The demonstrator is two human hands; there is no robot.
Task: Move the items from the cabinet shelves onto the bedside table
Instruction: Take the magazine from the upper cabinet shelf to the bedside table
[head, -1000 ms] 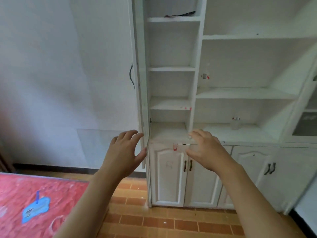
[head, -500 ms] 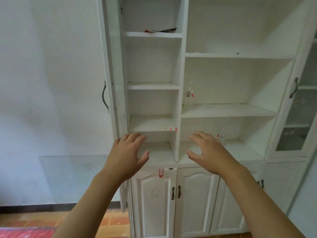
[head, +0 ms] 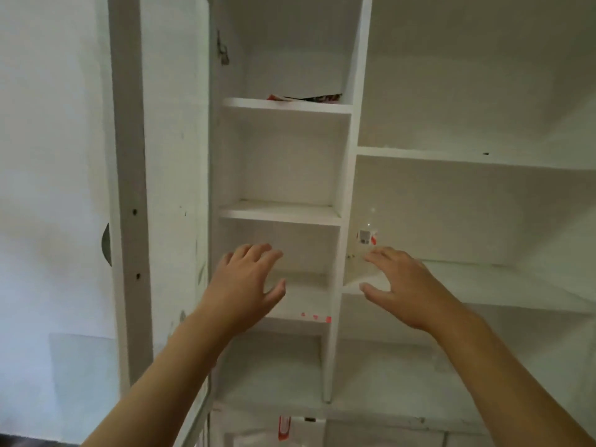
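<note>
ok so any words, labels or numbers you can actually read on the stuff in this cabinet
None readable.
Clear bottle: grey and red label, too blurred to read.
Flat packet on the upper shelf: print not legible.
Red tag on the lower door: too blurred.
Red specks on the shelf edge: no text.

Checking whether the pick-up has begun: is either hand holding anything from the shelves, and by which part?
Nothing is held. The left hand and right hand are both open and empty; the clear bottle stands ungrasped above the right fingertips.

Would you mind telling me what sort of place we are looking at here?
Probably a room in a home: a white built-in cabinet with open shelves, a clear plastic bottle on one shelf, and a plain white wall beside it.
</note>
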